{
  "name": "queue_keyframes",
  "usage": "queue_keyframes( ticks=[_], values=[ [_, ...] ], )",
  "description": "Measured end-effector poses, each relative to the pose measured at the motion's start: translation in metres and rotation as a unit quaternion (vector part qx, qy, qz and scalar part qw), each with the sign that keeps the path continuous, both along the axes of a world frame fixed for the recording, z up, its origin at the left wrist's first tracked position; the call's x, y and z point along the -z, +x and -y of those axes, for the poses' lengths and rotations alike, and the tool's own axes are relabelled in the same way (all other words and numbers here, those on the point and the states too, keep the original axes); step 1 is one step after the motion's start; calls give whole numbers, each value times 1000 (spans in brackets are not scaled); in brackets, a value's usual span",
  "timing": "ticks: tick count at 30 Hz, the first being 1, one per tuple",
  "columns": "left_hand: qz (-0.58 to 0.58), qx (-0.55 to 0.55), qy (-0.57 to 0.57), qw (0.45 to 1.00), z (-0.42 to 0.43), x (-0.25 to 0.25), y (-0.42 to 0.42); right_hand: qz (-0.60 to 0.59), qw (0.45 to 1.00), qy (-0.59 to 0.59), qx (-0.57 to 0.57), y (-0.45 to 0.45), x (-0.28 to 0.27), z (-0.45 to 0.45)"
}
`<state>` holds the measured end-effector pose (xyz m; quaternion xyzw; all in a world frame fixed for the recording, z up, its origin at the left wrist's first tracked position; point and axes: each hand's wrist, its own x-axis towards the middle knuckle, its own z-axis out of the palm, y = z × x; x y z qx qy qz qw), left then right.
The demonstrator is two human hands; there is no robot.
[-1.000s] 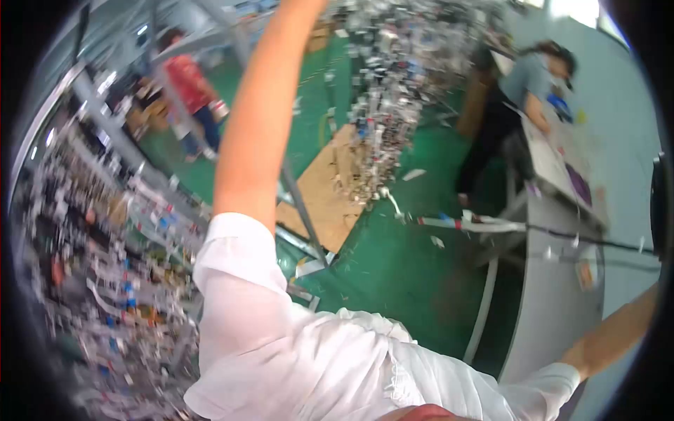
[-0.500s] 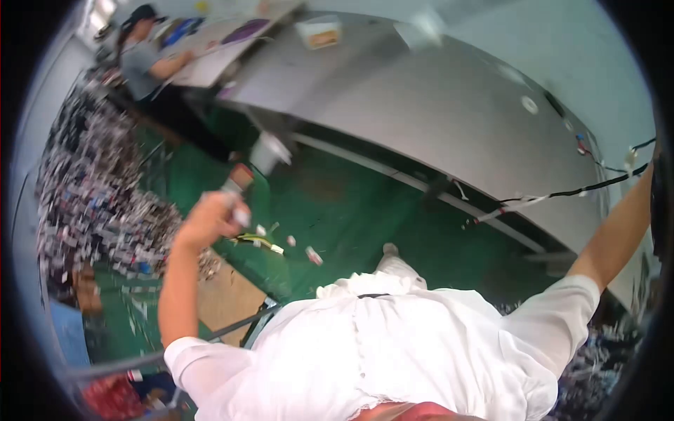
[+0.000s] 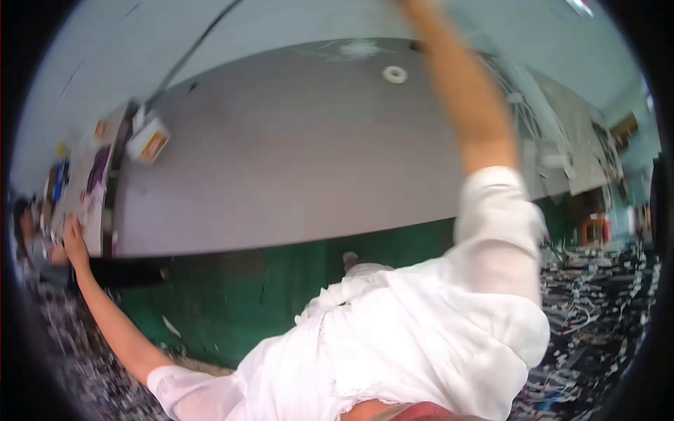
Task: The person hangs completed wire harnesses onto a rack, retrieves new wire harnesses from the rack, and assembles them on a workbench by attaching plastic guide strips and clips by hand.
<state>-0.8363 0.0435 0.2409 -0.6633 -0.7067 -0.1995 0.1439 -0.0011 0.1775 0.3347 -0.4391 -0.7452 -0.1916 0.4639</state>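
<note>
My left hand point(image 3: 75, 240) is stretched far out to the left, its fingers extended, with nothing visible in them. It overlaps the view of a co-worker and a side bench point(image 3: 97, 203). My right hand point(image 3: 417, 5) reaches past the far side of the grey table point(image 3: 295, 154). It is blurred and mostly cut off by the top edge, so its fingers and anything they hold are hidden. A white tape roll point(image 3: 395, 74) lies on the table just left of my right forearm.
A white box with an orange label point(image 3: 149, 140) is at the table's left end. White cables point(image 3: 523, 112) lie right of my forearm. Large heaps of wire and connector pieces point(image 3: 590, 330) cover the lower right, with more at lower left. The co-worker point(image 3: 35, 245) is at far left.
My view has turned to the right. My right arm has swung up across the table; the dark cable near it has left that spot. The small white piece in my left hand is no longer visible.
</note>
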Motion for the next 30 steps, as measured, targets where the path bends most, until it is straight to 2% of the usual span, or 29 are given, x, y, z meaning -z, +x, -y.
queue_keyframes(
  ticks=[1, 2, 3, 4, 5, 6, 7, 8, 9, 10, 11, 12, 13, 15, 16, 17, 19, 20, 21, 23, 25, 28, 30],
  values=[
    [72, -42, -83, 993, -24, 28, -10, 123, 992, -12, -11, -1, 84, -69],
    [110, 28, -102, 988, -31, 58, 9, 130, 991, 21, -35, -24, 128, -27],
    [82, 68, -84, 991, -33, 96, 43, 78, 985, -150, -47, -38, 193, -29],
    [237, 130, -142, 952, -49, 144, 46, 44, 918, -391, -56, -61, 209, 1],
    [192, 78, -264, 942, -43, 143, 110, 55, 948, -293, -108, -70, 295, -2],
    [196, 112, -304, 926, -52, 166, 145, 83, 931, -327, -136, -76, 343, 18],
    [199, 145, -347, 905, -59, 192, 174, 80, 880, -439, -163, -86, 363, 48],
    [177, 186, -335, 907, -64, 197, 223, 165, 869, -409, -224, -96, 397, 74],
    [211, 216, -311, 901, -66, 194, 284, 165, 822, -449, -309, -108, 419, 109],
    [220, 225, -301, 900, -74, 205, 335, 168, 780, -484, -360, -108, 419, 148],
    [298, 266, -265, 878, -80, 218, 384, 173, 730, -519, -410, -110, 403, 180],
    [311, 306, -273, 857, -82, 223, 434, 147, 716, -571, -373, -105, 379, 207],
    [352, 393, -256, 810, -85, 234, 485, 124, 699, -621, -332, -89, 363, 231],
    [390, 434, -242, 775, -66, 224, 593, -76, 789, -590, -151, -44, 374, 275],
    [436, 461, -231, 737, -59, 228, 637, -122, 759, -639, -16, -14, 382, 289],
    [480, 485, -220, 697, -52, 233, 674, -193, 751, -621, 114, 23, 402, 312],
    [500, 512, -241, 656, -35, 235, 739, -295, 722, -506, 369, 92, 403, 360],
    [455, 549, -243, 658, -24, 235, 764, -321, 712, -447, 436, 130, 400, 380],
    [407, 585, -243, 658, -13, 238, 787, -313, 727, -335, 511, 162, 405, 399],
    [317, 613, -194, 698, 13, 280, 829, -316, 691, -219, 612, 232, 418, 430],
    [269, 560, -210, 755, 43, 315, 851, -325, 584, -228, 708, 281, 413, 444],
    [186, 514, -202, 813, 72, 328, 862, -316, 565, -258, 717, 356, 439, 462],
    [147, 508, -185, 829, 81, 319, 878, -242, 572, -354, 699, 397, 457, 466]
  ],
)
